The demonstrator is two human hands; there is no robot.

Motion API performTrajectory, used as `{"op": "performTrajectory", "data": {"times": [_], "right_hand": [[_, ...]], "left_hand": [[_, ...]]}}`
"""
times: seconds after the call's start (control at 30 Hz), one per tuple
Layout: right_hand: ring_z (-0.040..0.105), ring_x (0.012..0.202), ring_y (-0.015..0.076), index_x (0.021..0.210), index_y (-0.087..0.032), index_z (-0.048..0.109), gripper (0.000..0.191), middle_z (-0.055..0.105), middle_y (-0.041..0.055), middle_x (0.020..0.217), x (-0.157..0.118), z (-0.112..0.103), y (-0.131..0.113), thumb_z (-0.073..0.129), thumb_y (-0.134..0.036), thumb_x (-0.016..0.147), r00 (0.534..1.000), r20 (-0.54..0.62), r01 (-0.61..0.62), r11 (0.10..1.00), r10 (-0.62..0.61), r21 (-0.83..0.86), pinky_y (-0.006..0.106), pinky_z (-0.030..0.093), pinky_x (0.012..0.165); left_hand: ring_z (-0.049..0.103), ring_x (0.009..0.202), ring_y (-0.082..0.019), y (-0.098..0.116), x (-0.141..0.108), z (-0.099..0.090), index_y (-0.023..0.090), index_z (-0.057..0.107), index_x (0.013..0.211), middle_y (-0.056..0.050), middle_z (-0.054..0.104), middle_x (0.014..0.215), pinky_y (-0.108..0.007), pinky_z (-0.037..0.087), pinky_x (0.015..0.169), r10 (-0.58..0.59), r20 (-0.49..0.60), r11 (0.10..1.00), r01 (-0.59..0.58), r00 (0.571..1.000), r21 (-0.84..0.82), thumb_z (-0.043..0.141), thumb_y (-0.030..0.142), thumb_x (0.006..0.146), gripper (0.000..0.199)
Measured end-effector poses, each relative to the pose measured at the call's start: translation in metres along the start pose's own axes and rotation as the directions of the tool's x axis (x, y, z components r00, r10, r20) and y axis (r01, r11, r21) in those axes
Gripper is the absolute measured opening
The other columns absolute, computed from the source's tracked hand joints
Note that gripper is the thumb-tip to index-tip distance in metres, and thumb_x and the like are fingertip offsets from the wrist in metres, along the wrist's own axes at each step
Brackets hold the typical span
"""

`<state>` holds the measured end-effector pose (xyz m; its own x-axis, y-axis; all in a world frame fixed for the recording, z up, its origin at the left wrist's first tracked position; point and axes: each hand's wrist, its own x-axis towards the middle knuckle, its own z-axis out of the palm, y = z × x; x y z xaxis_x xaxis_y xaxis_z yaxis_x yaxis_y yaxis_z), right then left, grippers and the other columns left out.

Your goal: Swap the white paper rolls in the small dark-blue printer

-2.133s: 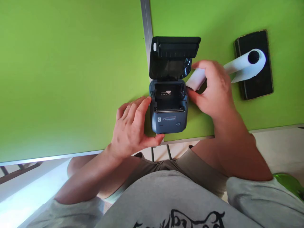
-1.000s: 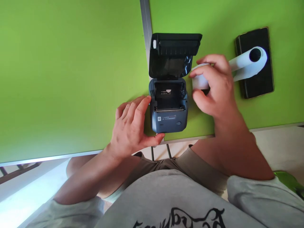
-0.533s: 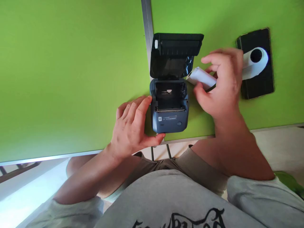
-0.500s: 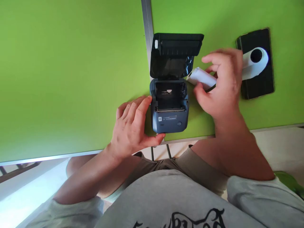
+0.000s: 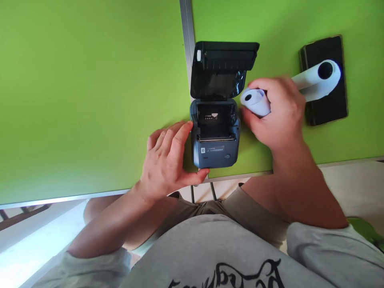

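A dark blue-grey portable label printer (image 5: 215,154) lies on the green table with its black lid (image 5: 223,68) raised and its paper bay exposed. My left hand (image 5: 168,158) grips the printer's near left corner, fingertips on the side and thumb along the front edge. Just right of the printer, my right hand (image 5: 280,108) is closed round a small white paper roll (image 5: 259,103), whose end with a dark core hole points toward the printer. My palm hides the roll's far part.
At the right a black phone-like slab (image 5: 327,110) lies under a larger white roll (image 5: 315,78) with a dark opening. A grey metal seam (image 5: 186,24) divides the green tabletop (image 5: 90,100). The table's near edge runs just in front of my lap.
My right hand has closed more fully round the paper roll and turned it, so its cored end now faces up more. My left hand and the printer stay put.
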<state>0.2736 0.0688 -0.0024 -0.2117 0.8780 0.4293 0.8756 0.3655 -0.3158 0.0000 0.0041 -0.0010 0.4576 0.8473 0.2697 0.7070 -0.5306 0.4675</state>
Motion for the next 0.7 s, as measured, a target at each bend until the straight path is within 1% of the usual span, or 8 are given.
{"op": "performTrajectory", "data": {"times": [0.07, 0.13, 0.27, 0.3, 0.37, 0.43, 0.57, 0.7], "right_hand": [[0.07, 0.083, 0.0257, 0.103, -0.03, 0.066, 0.033, 0.073, 0.0026, 0.093, 0.0011, -0.0012, -0.0028, 0.075, -0.016, 0.074, 0.996, -0.075, 0.047, 0.998, -0.043, 0.052, 0.042, 0.056, 0.071], [0.07, 0.081, 0.0243, 0.098, -0.029, 0.065, 0.028, 0.074, 0.0017, 0.091, 0.0012, -0.0018, -0.0043, 0.076, -0.018, 0.074, 0.992, -0.11, 0.078, 0.991, -0.066, 0.104, 0.04, 0.056, 0.07], [0.067, 0.066, 0.0186, 0.093, -0.028, 0.063, 0.023, 0.073, -0.0019, 0.081, -0.0009, -0.0014, -0.0037, 0.076, -0.021, 0.076, 0.996, -0.079, 0.053, 0.989, -0.042, 0.137, 0.035, 0.053, 0.062], [0.066, 0.064, 0.0177, 0.094, -0.028, 0.063, 0.025, 0.073, -0.0026, 0.081, -0.0014, -0.0013, -0.0036, 0.077, -0.02, 0.075, 0.997, -0.071, 0.048, 0.988, -0.038, 0.144, 0.034, 0.052, 0.06], [0.069, 0.068, 0.0181, 0.098, -0.028, 0.061, 0.031, 0.073, -0.0032, 0.082, -0.0024, -0.0011, -0.004, 0.079, -0.021, 0.073, 0.998, -0.067, 0.026, 0.983, -0.015, 0.179, 0.034, 0.054, 0.062], [0.07, 0.071, 0.019, 0.104, -0.029, 0.059, 0.039, 0.073, -0.004, 0.081, -0.0031, -0.0008, -0.005, 0.081, -0.024, 0.073, 0.998, -0.053, -0.028, 0.971, 0.042, 0.239, 0.035, 0.055, 0.064], [0.063, 0.062, 0.017, 0.111, -0.03, 0.053, 0.051, 0.068, -0.0067, 0.074, -0.0036, 0.0001, -0.0057, 0.086, -0.033, 0.073, 0.989, 0.021, -0.143, 0.932, 0.145, 0.333, 0.035, 0.051, 0.061], [0.06, 0.063, 0.0161, 0.115, -0.031, 0.05, 0.056, 0.066, -0.0071, 0.074, -0.0024, -0.0011, -0.0049, 0.085, -0.028, 0.072, 0.993, 0.041, -0.116, 0.901, 0.109, 0.419, 0.034, 0.05, 0.061]], "left_hand": [[0.066, 0.121, -0.033, -0.0003, -0.0002, -0.0002, 0.016, 0.035, 0.152, -0.02, 0.066, 0.136, -0.046, 0.044, 0.104, -0.001, -0.002, 1.0, 0.001, 1.0, 0.0, 0.051, 0.081, 0.087, 0.094], [0.066, 0.122, -0.034, -0.0004, -0.0004, -0.0001, 0.016, 0.035, 0.152, -0.02, 0.066, 0.136, -0.046, 0.043, 0.104, -0.001, -0.001, 1.0, 0.001, 1.0, 0.002, 0.05, 0.082, 0.087, 0.094], [0.066, 0.122, -0.034, 0.0, -0.0003, 0.0005, 0.015, 0.035, 0.152, -0.02, 0.066, 0.136, -0.046, 0.043, 0.104, -0.004, -0.001, 1.0, 0.004, 1.0, 0.008, 0.048, 0.083, 0.087, 0.094], [0.066, 0.122, -0.034, 0.0001, -0.0001, 0.0006, 0.015, 0.036, 0.152, -0.02, 0.066, 0.136, -0.046, 0.043, 0.104, -0.003, 0.0, 1.0, 0.003, 1.0, 0.008, 0.048, 0.083, 0.088, 0.094], [0.066, 0.122, -0.034, 0.0003, 0.0001, 0.0004, 0.014, 0.037, 0.151, -0.02, 0.066, 0.136, -0.046, 0.043, 0.104, 0.001, 0.003, 1.0, -0.001, 1.0, 0.008, 0.048, 0.083, 0.088, 0.094], [0.066, 0.122, -0.034, 0.0002, 0.0002, -0.0001, 0.013, 0.037, 0.15, -0.021, 0.066, 0.136, -0.046, 0.043, 0.104, 0.004, 0.005, 1.0, -0.004, 1.0, 0.008, 0.048, 0.083, 0.088, 0.094], [0.066, 0.123, -0.034, -0.0007, -0.0002, -0.0008, 0.014, 0.037, 0.151, -0.021, 0.066, 0.136, -0.047, 0.043, 0.104, 0.001, -0.002, 1.0, -0.001, 1.0, 0.008, 0.046, 0.083, 0.088, 0.094], [0.066, 0.123, -0.034, -0.0006, 0.0, -0.0003, 0.015, 0.036, 0.151, -0.02, 0.066, 0.136, -0.048, 0.044, 0.103, -0.003, 0.001, 1.0, 0.003, 1.0, 0.0, 0.047, 0.084, 0.088, 0.094]]}}
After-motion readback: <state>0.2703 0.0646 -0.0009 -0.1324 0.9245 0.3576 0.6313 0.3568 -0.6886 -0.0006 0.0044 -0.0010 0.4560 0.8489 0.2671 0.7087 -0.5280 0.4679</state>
